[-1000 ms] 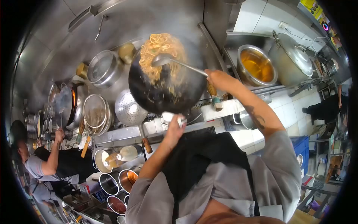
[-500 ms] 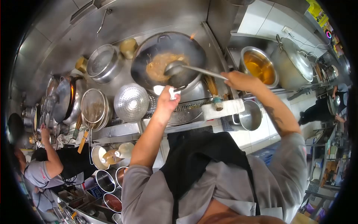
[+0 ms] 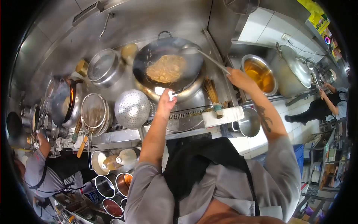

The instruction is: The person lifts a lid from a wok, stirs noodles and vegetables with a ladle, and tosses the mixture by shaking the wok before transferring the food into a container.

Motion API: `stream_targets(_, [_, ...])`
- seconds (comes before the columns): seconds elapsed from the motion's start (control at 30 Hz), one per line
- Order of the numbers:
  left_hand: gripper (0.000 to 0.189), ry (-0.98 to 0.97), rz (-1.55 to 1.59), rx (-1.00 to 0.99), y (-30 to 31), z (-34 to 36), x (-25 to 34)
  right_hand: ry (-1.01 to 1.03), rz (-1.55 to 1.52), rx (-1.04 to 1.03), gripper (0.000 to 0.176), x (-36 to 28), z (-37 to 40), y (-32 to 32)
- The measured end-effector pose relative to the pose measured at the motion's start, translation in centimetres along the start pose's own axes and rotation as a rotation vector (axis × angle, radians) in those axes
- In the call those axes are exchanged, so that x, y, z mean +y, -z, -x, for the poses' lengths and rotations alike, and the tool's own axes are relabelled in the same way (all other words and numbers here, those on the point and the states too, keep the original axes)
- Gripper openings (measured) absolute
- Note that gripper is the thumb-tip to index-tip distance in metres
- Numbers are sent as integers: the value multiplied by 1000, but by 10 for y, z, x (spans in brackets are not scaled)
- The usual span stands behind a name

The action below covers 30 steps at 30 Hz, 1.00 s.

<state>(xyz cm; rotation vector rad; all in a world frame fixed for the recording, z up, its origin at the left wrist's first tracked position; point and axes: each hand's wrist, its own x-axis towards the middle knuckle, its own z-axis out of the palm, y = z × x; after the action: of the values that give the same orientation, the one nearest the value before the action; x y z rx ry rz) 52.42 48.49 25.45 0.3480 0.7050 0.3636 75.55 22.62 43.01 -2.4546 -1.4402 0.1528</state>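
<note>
A dark wok point(image 3: 145, 56) sits tilted over the burner, with brown noodles point(image 3: 166, 69) gathered in its middle. My left hand point(image 3: 166, 100) grips the wok's near handle through a folded white cloth point(image 3: 159, 90). In my right hand point(image 3: 238, 78) is the long handle of a ladle point(image 3: 210, 59); its bowl is blurred above the wok's far right side, apart from the noodles. The fingers of both hands are closed.
Left of the wok lie a perforated strainer point(image 3: 132, 105) and a mesh sieve point(image 3: 93, 110). A bamboo brush point(image 3: 212, 91) and white towel point(image 3: 223, 117) are front right. Beyond stand a bowl of amber liquid point(image 3: 260, 74) and a lidded pot point(image 3: 292, 71). Co-workers point(image 3: 56, 168) stand at both sides.
The ladle has lifted from the noodles toward the wok's far right. The wok has tilted, its far handle now higher, and the noodles are bunched together. My left hand keeps its grip.
</note>
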Motion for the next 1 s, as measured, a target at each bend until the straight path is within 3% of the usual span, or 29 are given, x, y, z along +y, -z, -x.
stream_targets(0.17, [8,33,21,-8,0,-6,3,-100,-175,17,28,-5,-101,-92])
stream_targets(0.23, [11,88,24,42,-4,-6,6,-464,-496,-215,29,-75,-111,-81])
stream_targets(0.3, [12,138,30,74,-14,5,13,-192,-286,-137,32,-74,-137,-145])
stream_targets(0.4, [14,156,19,65,-9,-1,13,128,-199,-31,38,-82,-107,-178])
stream_targets(0.47, [13,147,49,70,-12,0,13,257,-198,-100,44,-74,-62,-141])
stream_targets(0.53, [13,157,25,52,-6,-7,15,173,27,-312,48,-54,-35,-97])
stream_targets(0.63, [10,94,27,103,-6,-4,3,253,328,-267,44,-34,-24,-54])
stream_targets(0.7, [8,-8,74,140,-39,56,-9,359,289,-140,47,-32,-12,-44])
stream_targets(0.73, [6,66,32,126,-45,74,-13,410,262,-78,49,-33,-8,-43])
stream_targets(0.77, [6,92,60,55,-55,97,-16,411,122,-93,48,-39,-2,-34])
stream_targets(0.83, [6,65,53,154,-62,99,-20,419,-158,-141,46,-50,14,-11])
stream_targets(0.93, [5,25,97,168,-55,87,-16,349,-237,-376,45,-53,33,18])
stream_targets(1.0, [8,69,25,181,-67,114,-15,143,-183,-570,45,-77,48,65])
